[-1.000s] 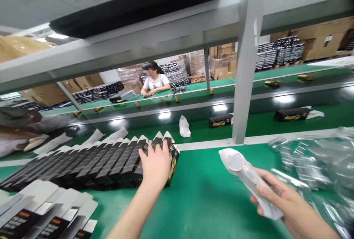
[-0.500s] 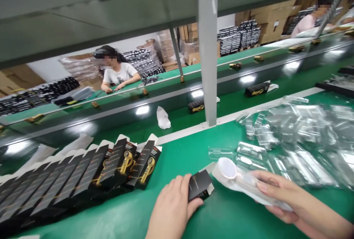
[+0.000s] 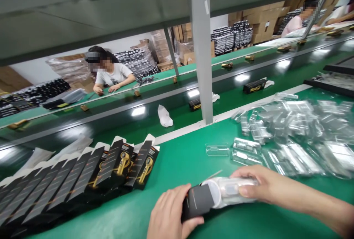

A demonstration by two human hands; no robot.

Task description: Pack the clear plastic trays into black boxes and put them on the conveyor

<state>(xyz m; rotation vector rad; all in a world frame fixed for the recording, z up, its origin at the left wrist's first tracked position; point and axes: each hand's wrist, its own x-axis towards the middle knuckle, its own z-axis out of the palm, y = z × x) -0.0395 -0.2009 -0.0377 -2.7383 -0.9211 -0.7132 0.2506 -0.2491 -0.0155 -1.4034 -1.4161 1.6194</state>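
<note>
My left hand [image 3: 170, 215] is closed round a black carton [image 3: 197, 201] low in the middle of the green table [image 3: 182, 158]. My right hand [image 3: 256, 183] grips a clear-wrapped white product [image 3: 229, 191] whose end sits in the carton's open mouth. A fanned row of black cartons [image 3: 74, 178] with gold print lies to the left. A heap of clear plastic trays [image 3: 293, 132] spreads to the right.
A grey upright post [image 3: 201, 51] rises behind the table. Beyond it runs a conveyor belt [image 3: 138, 128] carrying a white bag [image 3: 165, 116] and black boxes [image 3: 254, 86]. A person in white [image 3: 112, 75] sits across; another person [image 3: 301, 19] is at far right. Stacked cardboard boxes [image 3: 262, 17] stand behind.
My left hand lifted one carton off the row and brought it to the middle. My right hand swung the wrapped product over and pushed its end into the carton.
</note>
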